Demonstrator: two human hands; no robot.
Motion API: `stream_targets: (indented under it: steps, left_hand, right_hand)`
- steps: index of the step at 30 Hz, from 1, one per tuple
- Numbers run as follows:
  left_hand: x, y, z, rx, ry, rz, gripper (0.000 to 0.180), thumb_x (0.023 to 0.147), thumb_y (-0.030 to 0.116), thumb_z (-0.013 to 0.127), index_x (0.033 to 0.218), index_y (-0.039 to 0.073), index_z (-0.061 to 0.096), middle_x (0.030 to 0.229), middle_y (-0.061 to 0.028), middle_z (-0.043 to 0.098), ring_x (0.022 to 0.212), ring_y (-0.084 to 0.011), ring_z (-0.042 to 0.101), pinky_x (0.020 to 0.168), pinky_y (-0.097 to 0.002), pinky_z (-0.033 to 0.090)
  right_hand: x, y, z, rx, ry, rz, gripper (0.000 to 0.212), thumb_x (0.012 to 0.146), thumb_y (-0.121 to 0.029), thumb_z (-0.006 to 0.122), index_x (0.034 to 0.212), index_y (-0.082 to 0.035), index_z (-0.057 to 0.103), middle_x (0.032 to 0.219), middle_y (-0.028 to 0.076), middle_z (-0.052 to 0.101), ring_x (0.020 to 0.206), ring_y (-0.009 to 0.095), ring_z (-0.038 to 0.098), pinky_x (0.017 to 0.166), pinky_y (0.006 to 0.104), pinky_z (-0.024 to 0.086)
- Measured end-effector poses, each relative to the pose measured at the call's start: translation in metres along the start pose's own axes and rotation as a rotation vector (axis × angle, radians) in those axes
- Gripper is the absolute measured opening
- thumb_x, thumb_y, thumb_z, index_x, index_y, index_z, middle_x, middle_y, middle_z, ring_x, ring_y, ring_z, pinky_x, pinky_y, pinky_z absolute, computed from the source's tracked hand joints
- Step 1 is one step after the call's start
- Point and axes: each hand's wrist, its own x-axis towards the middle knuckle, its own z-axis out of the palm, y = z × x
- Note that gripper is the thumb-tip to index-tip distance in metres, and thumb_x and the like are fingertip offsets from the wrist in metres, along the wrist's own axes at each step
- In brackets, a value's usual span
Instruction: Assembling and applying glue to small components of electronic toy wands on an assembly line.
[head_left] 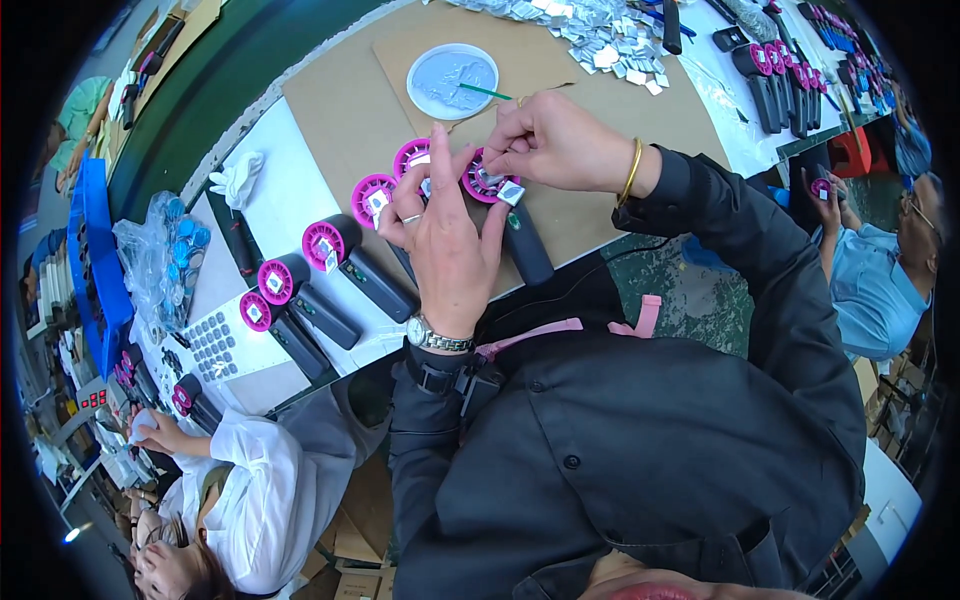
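A dark device with a magenta vented ring and a black handle (527, 247), shaped like a hair dryer, lies before me. My left hand (445, 245) is at its head, thumb and a finger spread around the left and lower sides of the ring, closed on it. My right hand (560, 143) pinches at the ring's middle; what its fingertips hold is too small to make out. A small silvery square (511, 192) sits at the ring's lower edge beside my left thumb. Two more magenta rings (372, 200) stand left of it, partly behind my left hand.
Several similar devices (325, 245) line the bench leftward. Beyond my hands stands a white tub of grey paste (440, 75) with a green stick (487, 91). Silvery squares (610, 50) are heaped at the back. A white glove (237, 180) lies left; co-workers sit both sides.
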Motion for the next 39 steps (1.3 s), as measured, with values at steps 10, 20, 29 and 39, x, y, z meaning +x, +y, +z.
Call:
stream_targets:
  steps: [10, 20, 29, 39]
  left_hand:
    - [0.001, -0.001, 0.002, 0.012, -0.002, -0.017, 0.113, 0.087, 0.014, 0.092, 0.176, 0.006, 0.024, 0.141, -0.0047, 0.076, 0.146, -0.0298, 0.05, 0.118, -0.0557, 0.02]
    - [0.003, 0.0, 0.0, -0.026, -0.005, -0.021, 0.113, 0.086, 0.012, 0.092, 0.176, 0.005, 0.024, 0.139, -0.0051, 0.076, 0.145, -0.0302, 0.05, 0.118, -0.0557, 0.02]
    - [0.003, -0.002, 0.0, -0.044, -0.028, -0.007, 0.113, 0.084, 0.01, 0.092, 0.175, 0.006, 0.025, 0.139, -0.007, 0.076, 0.144, -0.0311, 0.05, 0.118, -0.0553, 0.02]
    - [0.009, -0.007, -0.001, -0.091, -0.034, 0.013, 0.112, 0.084, 0.008, 0.092, 0.175, 0.005, 0.027, 0.137, -0.0086, 0.077, 0.144, -0.0321, 0.052, 0.118, -0.0556, 0.019]
  right_hand:
    - [0.0, -0.003, 0.001, -0.123, 0.037, -0.087, 0.012, 0.09, -0.011, 0.086, 0.099, -0.002, 0.087, 0.071, 0.008, 0.066, 0.071, 0.022, 0.061, 0.069, 0.0391, 0.051]
    - [-0.011, -0.013, 0.012, -0.368, 0.154, -0.223, 0.013, 0.083, -0.008, 0.085, 0.095, -0.004, 0.086, 0.082, 0.014, 0.075, 0.085, 0.035, 0.072, 0.075, 0.0455, 0.056]
    - [0.023, -0.012, -0.004, -0.322, 0.012, 0.064, 0.031, 0.082, -0.014, 0.095, 0.098, 0.003, 0.075, 0.08, 0.011, 0.074, 0.077, 0.03, 0.071, 0.073, 0.0422, 0.058]
    - [0.045, -0.036, -0.016, -0.448, -0.333, 0.214, 0.036, 0.083, -0.016, 0.097, 0.102, 0.002, 0.072, 0.079, 0.013, 0.073, 0.074, 0.029, 0.072, 0.068, 0.04, 0.057]
